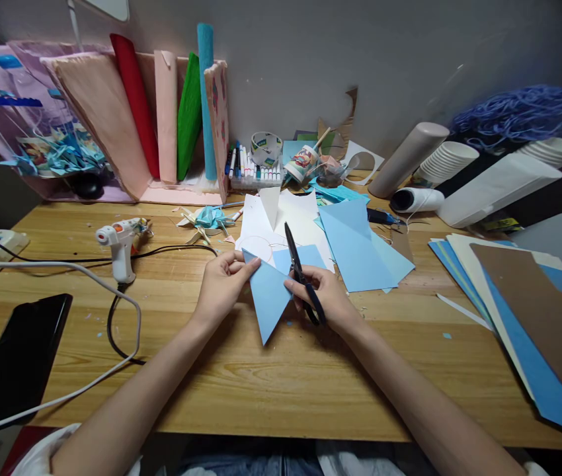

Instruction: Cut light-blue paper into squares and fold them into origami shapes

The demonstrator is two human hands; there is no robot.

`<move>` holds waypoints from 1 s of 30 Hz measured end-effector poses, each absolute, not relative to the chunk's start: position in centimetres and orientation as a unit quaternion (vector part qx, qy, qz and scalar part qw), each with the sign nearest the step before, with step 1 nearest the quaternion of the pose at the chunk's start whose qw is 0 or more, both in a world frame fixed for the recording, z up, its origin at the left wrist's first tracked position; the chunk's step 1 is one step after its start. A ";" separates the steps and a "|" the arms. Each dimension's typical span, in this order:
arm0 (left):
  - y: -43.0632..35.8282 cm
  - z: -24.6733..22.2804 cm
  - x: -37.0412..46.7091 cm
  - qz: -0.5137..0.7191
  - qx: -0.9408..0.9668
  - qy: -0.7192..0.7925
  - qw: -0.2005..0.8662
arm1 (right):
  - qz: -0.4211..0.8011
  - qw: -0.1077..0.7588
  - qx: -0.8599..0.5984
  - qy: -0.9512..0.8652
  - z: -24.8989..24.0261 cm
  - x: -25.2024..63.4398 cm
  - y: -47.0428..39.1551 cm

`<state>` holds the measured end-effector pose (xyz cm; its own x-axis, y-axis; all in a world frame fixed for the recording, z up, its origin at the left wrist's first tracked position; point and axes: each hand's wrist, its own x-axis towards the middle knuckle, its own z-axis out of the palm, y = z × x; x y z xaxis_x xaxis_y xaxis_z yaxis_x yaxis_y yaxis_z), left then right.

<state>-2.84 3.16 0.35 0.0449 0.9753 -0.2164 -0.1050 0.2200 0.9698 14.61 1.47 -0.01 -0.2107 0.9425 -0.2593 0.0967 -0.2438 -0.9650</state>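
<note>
A folded blue paper triangle (268,297) is held over the table between my two hands, its tip pointing down toward me. My left hand (224,284) pinches its upper left corner between thumb and fingers. At the right corner, my right hand (323,294) grips the paper with the thumb and also has black scissors (297,261) in it, blades pointing up and away. Behind the triangle lie white sheets (256,221) and a small blue piece of paper (311,256). Larger blue sheets (355,244) rest just to the right.
A glue gun (120,248) with its cable stands at the left, near a black phone (18,357). Paper sheets (549,330) are stacked at the right. Markers (256,170), a tape roll (266,149), paper cups (444,162) and crepe rolls (166,119) line the back.
</note>
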 end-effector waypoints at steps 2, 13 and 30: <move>3.0 0.3 -2.6 0.469 0.423 0.508 0.586 | 0.585 0.367 -0.526 -0.496 -0.1 14.5 1.4; 2.6 -1.6 -1.8 0.412 0.466 0.535 0.572 | 0.593 0.380 -0.520 -0.483 -1.0 13.7 0.9; 2.5 0.6 -3.4 0.434 0.584 0.597 0.336 | 0.784 0.293 -0.319 -0.446 -2.2 12.9 -0.8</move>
